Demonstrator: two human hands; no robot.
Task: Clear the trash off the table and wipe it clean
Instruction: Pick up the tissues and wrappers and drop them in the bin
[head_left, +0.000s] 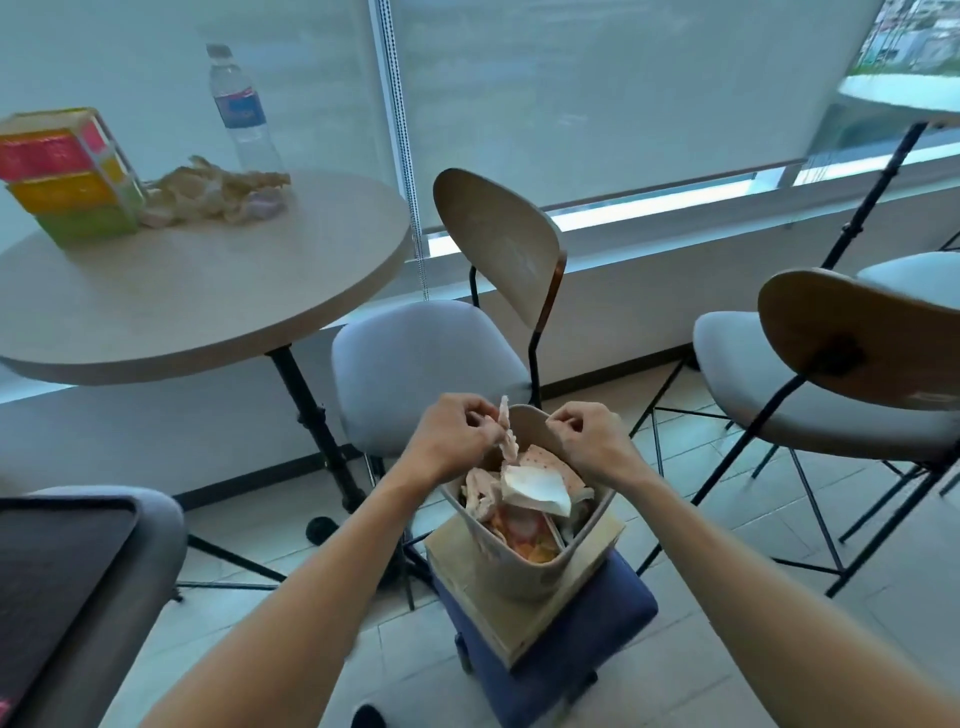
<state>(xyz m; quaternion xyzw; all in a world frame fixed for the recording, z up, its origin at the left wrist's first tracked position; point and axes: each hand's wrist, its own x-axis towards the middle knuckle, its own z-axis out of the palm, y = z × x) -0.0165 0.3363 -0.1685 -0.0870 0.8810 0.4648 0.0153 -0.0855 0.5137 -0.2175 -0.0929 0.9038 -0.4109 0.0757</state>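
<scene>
Hands over bin (524, 566) | left (457, 434) pinches wrapper (506, 441) | right (589, 441) curled, contents unclear | table (208, 291) cropped

One round table (218, 291), one water bottle (240, 109), one tissue box (67, 176). Three chairs, one bin (524, 566), two hands

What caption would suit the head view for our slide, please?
Left hand drops crumpled paper into full bin; more trash waits on table.

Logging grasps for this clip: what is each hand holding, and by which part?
The left hand pinches a crumpled scrap of paper near its upper end, above the bin. The right hand is curled at the bin's rim; whether it holds anything cannot be told.
</scene>
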